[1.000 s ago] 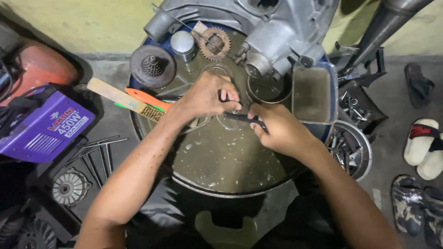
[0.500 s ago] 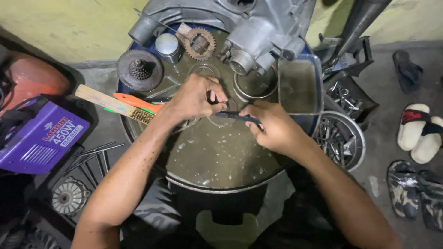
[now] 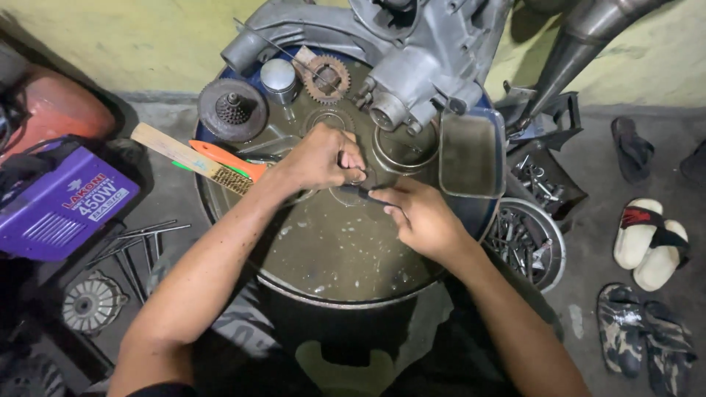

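My left hand is closed around a small metal part over the middle of a round oily drum top. My right hand grips a dark thin tool whose tip points left into the part under my left fingers. The part itself is mostly hidden by my fingers. A grey engine casing rests on the drum's far edge, just beyond both hands.
On the drum lie a toothed gear, a piston, a dark round clutch part, a wire brush, an orange handle and a rectangular tray. A purple box sits left, a bowl of bolts and sandals right.
The view has shifted a little, so the drum sits slightly differently in frame. Both hands keep the same grip at the drum's middle.
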